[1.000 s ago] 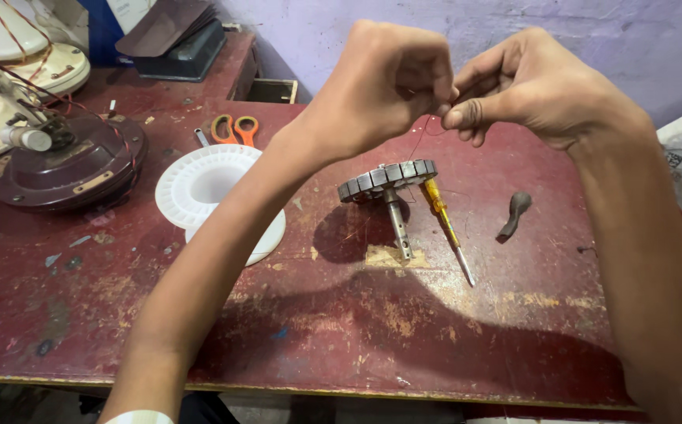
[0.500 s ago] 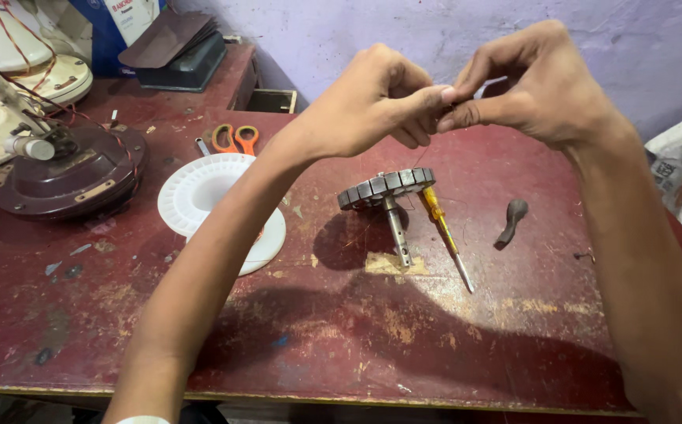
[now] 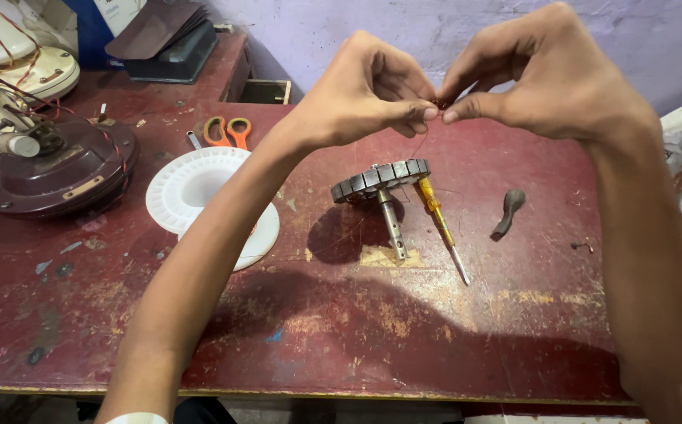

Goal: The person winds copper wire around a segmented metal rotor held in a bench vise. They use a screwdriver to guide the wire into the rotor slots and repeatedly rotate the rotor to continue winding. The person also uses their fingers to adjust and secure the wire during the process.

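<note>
My left hand (image 3: 368, 90) and my right hand (image 3: 541, 78) meet in the air above the red table (image 3: 341, 330), fingertips pinched together on a thin copper wire (image 3: 438, 104). A fine strand runs down from the pinch toward a grey slotted motor stator (image 3: 380, 179) that stands tilted on its steel shaft on the table below. A yellow-handled screwdriver (image 3: 439, 228) leans beside the shaft.
A white plastic spool (image 3: 199, 196) lies left of the stator, with orange-handled scissors (image 3: 227, 129) behind it. A brown fan motor housing (image 3: 58, 169) with wires sits far left. A small dark curved piece (image 3: 508, 210) lies right of the screwdriver. A dark box (image 3: 168, 39) stands at the back.
Both hands have stayed pinched together on the wire and shifted slightly higher in view. The stator and the screwdriver have not moved.
</note>
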